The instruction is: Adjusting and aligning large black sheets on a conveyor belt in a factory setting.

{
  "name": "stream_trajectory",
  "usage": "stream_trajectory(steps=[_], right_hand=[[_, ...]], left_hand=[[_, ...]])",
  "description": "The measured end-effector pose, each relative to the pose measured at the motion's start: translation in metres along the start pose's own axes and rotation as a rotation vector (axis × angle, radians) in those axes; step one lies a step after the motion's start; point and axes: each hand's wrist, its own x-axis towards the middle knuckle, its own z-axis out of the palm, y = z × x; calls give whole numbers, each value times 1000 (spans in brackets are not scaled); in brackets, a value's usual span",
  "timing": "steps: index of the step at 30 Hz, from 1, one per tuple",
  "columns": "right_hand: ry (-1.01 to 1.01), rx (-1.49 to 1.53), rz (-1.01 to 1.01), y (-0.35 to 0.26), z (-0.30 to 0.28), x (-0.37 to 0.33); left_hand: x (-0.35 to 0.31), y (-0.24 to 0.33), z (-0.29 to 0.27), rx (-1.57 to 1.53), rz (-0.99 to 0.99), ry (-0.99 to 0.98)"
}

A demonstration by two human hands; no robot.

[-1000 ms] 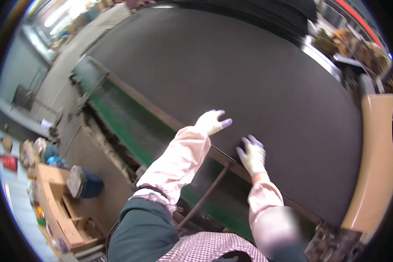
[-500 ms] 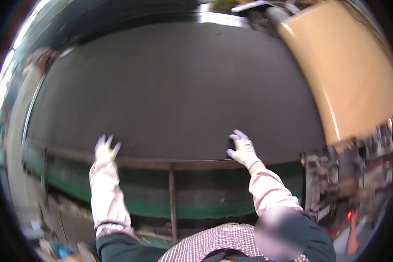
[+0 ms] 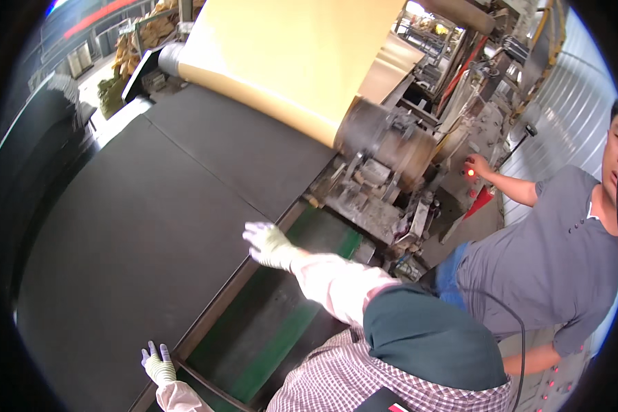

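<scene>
My left hand (image 3: 159,364), in a pale striped glove with lilac fingertips, lies on the near edge of a wide dark belt-like surface (image 3: 137,226), fingers spread. Farther along that edge my right hand (image 3: 268,245), gloved the same way, reaches over the dark surface with its fingers stretched out and nothing in it. It is close to the near end of a thin straight seam (image 3: 206,168) that crosses the surface. Beyond the seam, a broad tan sheet (image 3: 288,62) curves down around a roller onto the dark surface.
A metal machine with a drum (image 3: 391,141) stands at the right end of the tan sheet. Beside it a co-worker in a grey shirt (image 3: 535,254) has one hand at a control panel (image 3: 484,141) with a red light. A green-edged lower belt (image 3: 275,350) runs below the near rim.
My view has swung right, bringing the seam, machine and co-worker into sight. Both hands stay at the dark surface's near edge, the right one now near the seam.
</scene>
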Motion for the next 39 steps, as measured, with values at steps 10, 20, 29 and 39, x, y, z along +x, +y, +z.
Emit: stream_trajectory(steps=[10,20,29,39], right_hand=[[186,218,-48,23,4,-215],[132,236,-25,40,32,-327],[-26,191,167,42,32,-415],[-306,313,382,89,44,-493]], left_hand=[[5,172,-16,49,119,-125],[11,329,-26,104,245,-213],[55,350,40,-707,606,-197],[-12,225,31,-205,154,607]])
